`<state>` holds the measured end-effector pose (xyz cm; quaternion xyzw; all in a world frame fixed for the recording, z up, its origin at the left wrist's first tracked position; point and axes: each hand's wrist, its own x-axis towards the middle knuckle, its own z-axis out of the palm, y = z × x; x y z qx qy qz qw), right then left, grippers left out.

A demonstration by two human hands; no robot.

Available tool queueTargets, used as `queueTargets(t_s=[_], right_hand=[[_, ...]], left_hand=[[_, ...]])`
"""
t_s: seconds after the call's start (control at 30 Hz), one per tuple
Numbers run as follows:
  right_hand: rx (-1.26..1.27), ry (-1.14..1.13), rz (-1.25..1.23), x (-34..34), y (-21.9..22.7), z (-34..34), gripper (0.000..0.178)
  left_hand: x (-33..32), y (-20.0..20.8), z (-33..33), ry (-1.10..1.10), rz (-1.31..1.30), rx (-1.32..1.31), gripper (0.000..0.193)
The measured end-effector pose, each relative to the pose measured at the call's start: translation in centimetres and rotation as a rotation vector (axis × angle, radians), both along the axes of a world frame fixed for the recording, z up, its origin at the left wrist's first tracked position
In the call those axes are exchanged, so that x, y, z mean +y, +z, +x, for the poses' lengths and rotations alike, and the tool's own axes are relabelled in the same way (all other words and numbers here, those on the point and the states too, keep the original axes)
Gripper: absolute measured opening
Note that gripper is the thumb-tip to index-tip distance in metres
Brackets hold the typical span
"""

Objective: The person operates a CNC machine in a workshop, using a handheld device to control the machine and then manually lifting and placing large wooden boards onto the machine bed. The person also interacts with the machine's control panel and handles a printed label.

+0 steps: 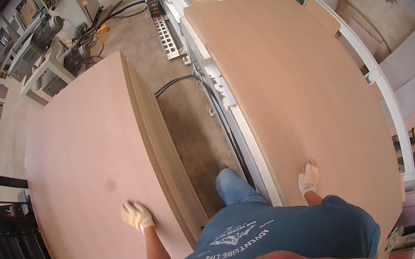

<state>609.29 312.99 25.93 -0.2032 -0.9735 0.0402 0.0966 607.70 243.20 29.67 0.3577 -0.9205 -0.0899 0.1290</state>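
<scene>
My left hand (136, 214), in a cream knit glove, lies on top of a tall stack of pinkish-brown plywood sheets (87, 147). Its fingers look laid out on the top sheet and hold nothing. A small dark smudge marks that sheet just ahead of the hand. On my right, a large tan wood panel (290, 74) rests on a white metal frame (257, 159). My right hand (308, 176), in a glove that leaves the fingertips bare, is spread flat on this panel near my body.
Between stack and frame runs a narrow concrete floor strip (185, 122), where my jeans-clad leg stands and black cables (174, 83) lie. A slotted cable track (165, 36) extends ahead. Machinery with motors (48, 32) stands far left; a black metal rack (14, 238) is beside the stack.
</scene>
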Motion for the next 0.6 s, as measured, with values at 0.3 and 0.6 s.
queueTargets(t_s=[0.3, 0.6], right_hand=[[-0.015, -0.656, -0.269, -1.6, 5.6, -25.4, 0.027], [0.012, 0.095, -0.127, -15.8, 5.1, -74.8, 0.025]], left_hand=[[-0.1, 0.7, -33.6, -0.039, -0.012, 0.059, 0.033], [-5.3, 1.5, -52.6, -0.055, -0.062, 0.017, 0.034]])
